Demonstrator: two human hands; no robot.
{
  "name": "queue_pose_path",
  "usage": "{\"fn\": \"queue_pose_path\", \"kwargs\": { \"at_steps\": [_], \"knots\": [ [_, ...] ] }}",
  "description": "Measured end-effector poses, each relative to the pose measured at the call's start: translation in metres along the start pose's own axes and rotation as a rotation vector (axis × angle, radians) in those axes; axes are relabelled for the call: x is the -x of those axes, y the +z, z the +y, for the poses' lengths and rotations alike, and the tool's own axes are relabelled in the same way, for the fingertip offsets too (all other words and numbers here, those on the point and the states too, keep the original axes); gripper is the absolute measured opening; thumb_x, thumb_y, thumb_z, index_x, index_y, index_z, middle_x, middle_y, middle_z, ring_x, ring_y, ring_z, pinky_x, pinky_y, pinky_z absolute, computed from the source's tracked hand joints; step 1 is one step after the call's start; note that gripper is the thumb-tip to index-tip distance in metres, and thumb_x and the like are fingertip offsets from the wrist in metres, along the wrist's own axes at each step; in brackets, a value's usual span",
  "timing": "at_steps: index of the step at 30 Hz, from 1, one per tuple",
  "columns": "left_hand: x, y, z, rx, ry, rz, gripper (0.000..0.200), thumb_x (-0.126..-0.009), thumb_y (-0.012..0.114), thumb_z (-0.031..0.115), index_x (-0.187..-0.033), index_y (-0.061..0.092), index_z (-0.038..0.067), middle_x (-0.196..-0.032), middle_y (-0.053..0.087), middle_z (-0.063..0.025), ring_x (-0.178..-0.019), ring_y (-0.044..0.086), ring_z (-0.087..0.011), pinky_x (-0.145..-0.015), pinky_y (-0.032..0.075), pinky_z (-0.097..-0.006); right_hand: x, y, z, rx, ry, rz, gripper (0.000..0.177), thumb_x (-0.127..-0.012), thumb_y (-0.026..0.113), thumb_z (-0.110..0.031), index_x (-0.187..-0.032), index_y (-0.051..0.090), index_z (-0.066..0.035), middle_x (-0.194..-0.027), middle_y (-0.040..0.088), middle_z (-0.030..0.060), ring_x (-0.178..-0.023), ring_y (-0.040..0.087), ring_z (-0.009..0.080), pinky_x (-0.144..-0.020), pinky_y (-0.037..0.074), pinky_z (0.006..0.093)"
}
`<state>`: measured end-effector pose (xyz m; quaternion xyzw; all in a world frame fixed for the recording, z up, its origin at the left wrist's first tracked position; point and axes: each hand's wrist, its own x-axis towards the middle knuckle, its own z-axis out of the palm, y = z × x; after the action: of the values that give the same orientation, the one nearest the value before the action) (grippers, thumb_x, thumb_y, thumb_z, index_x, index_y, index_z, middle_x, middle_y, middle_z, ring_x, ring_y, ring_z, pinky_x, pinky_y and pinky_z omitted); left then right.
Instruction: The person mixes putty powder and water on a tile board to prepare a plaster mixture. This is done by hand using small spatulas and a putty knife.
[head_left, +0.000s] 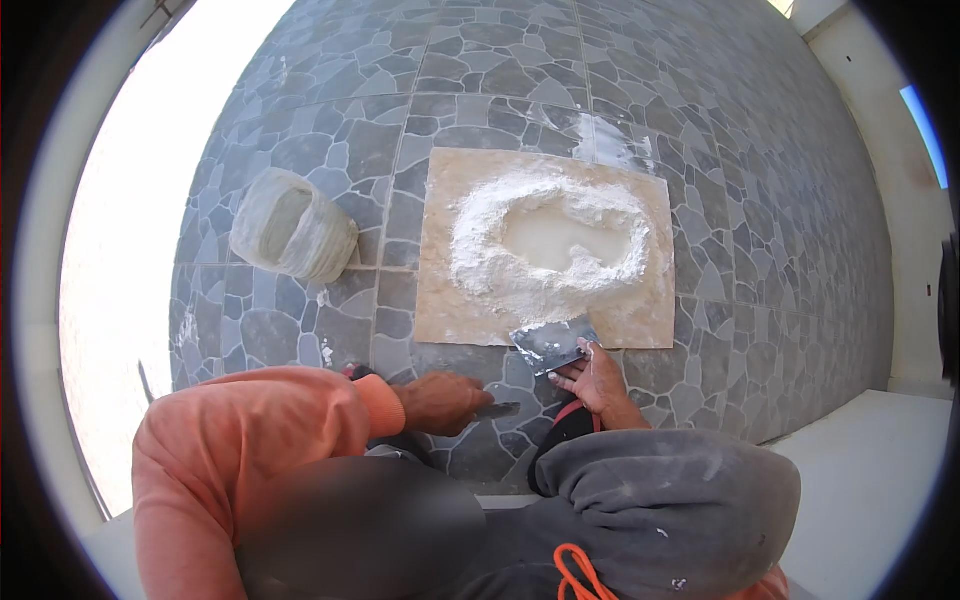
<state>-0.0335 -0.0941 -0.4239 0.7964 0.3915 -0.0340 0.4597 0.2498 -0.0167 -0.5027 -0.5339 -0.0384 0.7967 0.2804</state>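
Observation:
My right hand (597, 381) grips a wide, dark, flat scraper (553, 344) smeared with white. The scraper's far edge lies at the near edge of a tan board (440, 318), by the heaped white powder (500, 288). That powder forms a ring around a pool of cloudy liquid (560, 240). To the left, my left hand (445, 402) is closed on a small tool with a narrow dark blade (499, 410). Its handle is hidden in the fingers, and it is held low over the floor, apart from the board.
A whitish, cloudy plastic container (325, 240) with an open top stands left of the board. White residue (612, 142) marks the stone-patterned tile floor (480, 60) behind the board. My right knee (690, 480) is close to my right hand. A pale wall (845, 130) runs along the right.

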Motion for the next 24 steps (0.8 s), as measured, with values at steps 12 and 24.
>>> {"fn": "queue_pose_path", "kwargs": {
  "at_steps": [12,24],
  "knots": [
    [0.001,-0.001,0.001,0.008,0.03,0.031,0.021,-0.081,0.059,0.008,-0.1,0.059,0.0,-0.094,0.062,-0.0216,-0.084,0.064,-0.0413,-0.074,0.052,-0.0492,-0.026,0.024,0.014,-0.061,-0.067,-0.078,0.016,-0.086,0.054,0.006,-0.101,0.048,0.007,-0.1,0.057,0.018,-0.097,0.062,0.0382,-0.092,0.052,0.0597],
    [0.004,0.0,0.001,0.0,-0.012,0.004,0.023,-0.079,0.059,0.007,-0.102,0.062,0.001,-0.095,0.063,-0.022,-0.088,0.065,-0.0409,-0.076,0.052,-0.0502,-0.019,0.073,0.008,-0.14,-0.086,-0.146,0.015,-0.085,0.054,0.008,-0.099,0.049,0.011,-0.103,0.056,0.0198,-0.1,0.061,0.0357,-0.096,0.051,0.0573]
  ]
}}
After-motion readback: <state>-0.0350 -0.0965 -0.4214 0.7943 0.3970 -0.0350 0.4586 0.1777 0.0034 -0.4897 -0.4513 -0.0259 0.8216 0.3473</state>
